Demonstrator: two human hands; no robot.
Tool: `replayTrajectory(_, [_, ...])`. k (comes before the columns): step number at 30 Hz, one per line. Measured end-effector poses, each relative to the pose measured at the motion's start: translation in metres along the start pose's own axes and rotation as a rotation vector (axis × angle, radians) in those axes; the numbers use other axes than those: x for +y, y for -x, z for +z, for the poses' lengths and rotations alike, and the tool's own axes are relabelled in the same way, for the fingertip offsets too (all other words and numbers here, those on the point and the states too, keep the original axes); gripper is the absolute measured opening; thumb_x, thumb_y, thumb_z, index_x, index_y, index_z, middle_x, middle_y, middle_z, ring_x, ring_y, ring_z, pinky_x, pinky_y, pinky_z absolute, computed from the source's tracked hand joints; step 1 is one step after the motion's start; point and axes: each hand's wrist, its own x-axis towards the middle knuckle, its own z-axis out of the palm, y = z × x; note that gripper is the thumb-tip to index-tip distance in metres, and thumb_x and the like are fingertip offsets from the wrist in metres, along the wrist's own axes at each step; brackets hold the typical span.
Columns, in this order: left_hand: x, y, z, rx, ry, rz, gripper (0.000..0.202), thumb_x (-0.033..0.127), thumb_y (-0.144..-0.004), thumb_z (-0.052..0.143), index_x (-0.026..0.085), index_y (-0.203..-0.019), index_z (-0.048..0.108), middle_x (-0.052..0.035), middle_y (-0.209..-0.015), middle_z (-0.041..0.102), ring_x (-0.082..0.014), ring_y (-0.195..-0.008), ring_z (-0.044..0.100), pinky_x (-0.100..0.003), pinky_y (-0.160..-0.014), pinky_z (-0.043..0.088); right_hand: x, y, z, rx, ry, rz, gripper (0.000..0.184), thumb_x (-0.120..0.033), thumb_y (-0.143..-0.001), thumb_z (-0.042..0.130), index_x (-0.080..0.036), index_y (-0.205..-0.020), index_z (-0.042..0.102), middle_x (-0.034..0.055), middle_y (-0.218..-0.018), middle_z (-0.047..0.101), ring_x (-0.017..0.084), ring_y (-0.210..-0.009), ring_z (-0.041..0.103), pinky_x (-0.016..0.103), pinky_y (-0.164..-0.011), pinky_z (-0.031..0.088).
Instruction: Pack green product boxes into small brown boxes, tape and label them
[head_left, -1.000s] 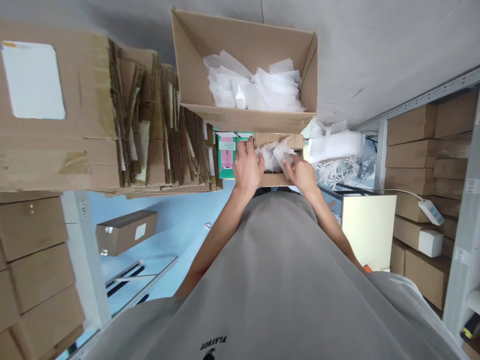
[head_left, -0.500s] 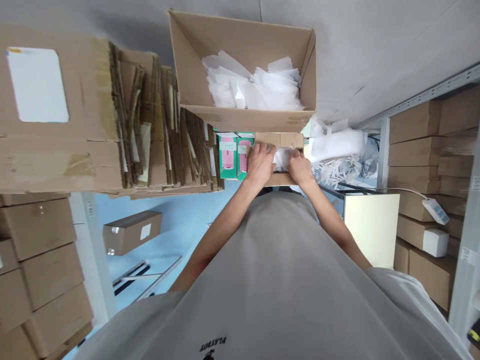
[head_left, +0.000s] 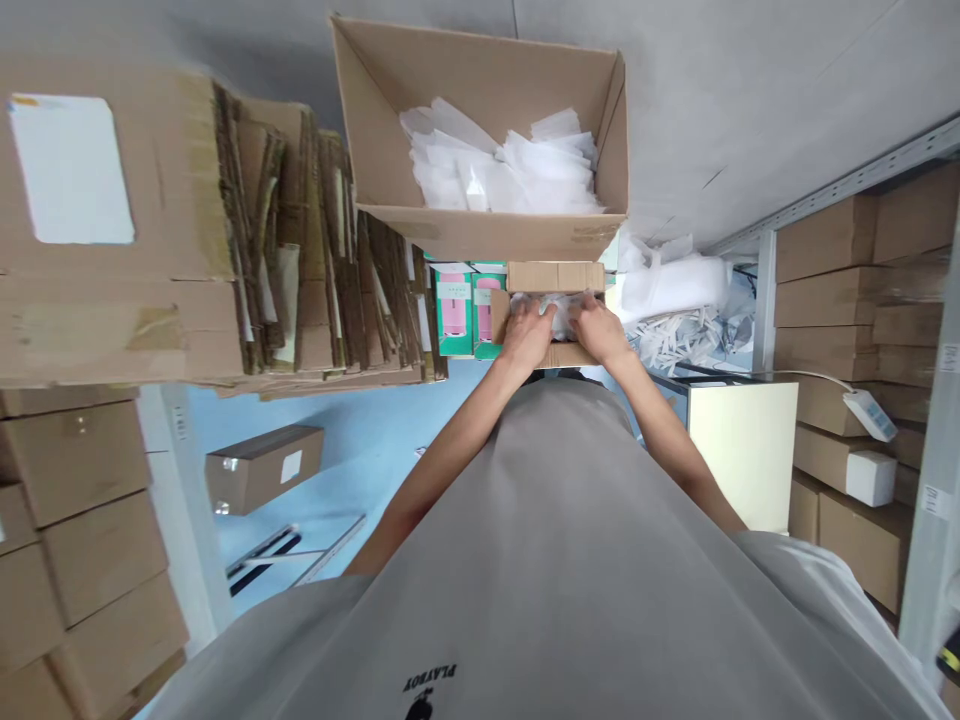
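A small open cardboard box sits in front of my body with its flaps raised. Inside it lies a bundle in white, see-through plastic wrapping; what the wrapping covers is hidden. My left hand reaches in at the left side, fingers bent onto the wrapping. At the right end my right hand grips the same wrapping, its fingertips partly hidden. Left of the small box stand green boxes with pink pictures on them.
A large open carton holding white packing sleeves stands behind. Folded cardboard is stacked at left. On the right are a white wrap roll, paper shreds and shelved cartons.
Both hands have shifted slightly on the wrapping, and the fingers sit lower in the box. More of the wrapping shows along the back edge. The view has moved a little.
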Motion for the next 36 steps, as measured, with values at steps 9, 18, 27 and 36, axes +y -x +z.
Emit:
replayTrajectory(9, [-0.012, 0.000, 0.001, 0.078, 0.122, 0.121, 0.045, 0.015, -0.104, 0.060, 0.018, -0.145, 0.079, -0.0192, -0.156, 0.067, -0.0397, -0.146, 0.062, -0.056, -0.131, 0.050, -0.005, -0.015, 0.010, -0.025, -0.116, 0.096, 0.044, -0.011, -0.112, 0.054, -0.004, -0.155, 0.062, 0.0294, -0.149, 0.074, 0.037, -0.136, 0.076, 0.043, -0.113, 0.058])
replayTrajectory(18, [-0.052, 0.060, -0.026, 0.651, 0.357, -0.270, 0.038, 0.039, -0.100, 0.079, 0.020, -0.132, 0.070, -0.0187, -0.143, 0.071, -0.0397, -0.142, 0.065, -0.056, -0.127, 0.051, 0.033, 0.037, 0.019, 0.260, -0.267, 0.393, 0.033, -0.034, -0.116, 0.058, -0.017, -0.138, 0.075, 0.0163, -0.132, 0.083, 0.034, -0.121, 0.079, 0.042, -0.104, 0.057])
replayTrajectory(27, [-0.066, 0.051, -0.016, 0.505, 0.414, -0.382, 0.008, 0.030, -0.095, 0.072, 0.024, -0.090, 0.071, -0.0094, -0.099, 0.081, -0.0303, -0.096, 0.080, -0.044, -0.101, 0.061, 0.016, 0.033, 0.030, 0.268, -0.291, 0.570, 0.029, -0.027, -0.111, 0.057, -0.020, -0.125, 0.082, 0.0154, -0.126, 0.087, 0.034, -0.116, 0.081, 0.039, -0.099, 0.056])
replayTrajectory(36, [-0.048, 0.050, -0.024, 0.413, 0.360, -0.135, 0.007, 0.030, -0.096, 0.067, 0.024, -0.093, 0.071, -0.0058, -0.094, 0.082, -0.0254, -0.088, 0.080, -0.038, -0.092, 0.062, 0.008, 0.081, 0.049, 0.313, -0.376, 0.735, 0.032, -0.027, -0.115, 0.051, -0.019, -0.127, 0.079, 0.0149, -0.132, 0.084, 0.032, -0.117, 0.078, 0.035, -0.093, 0.053])
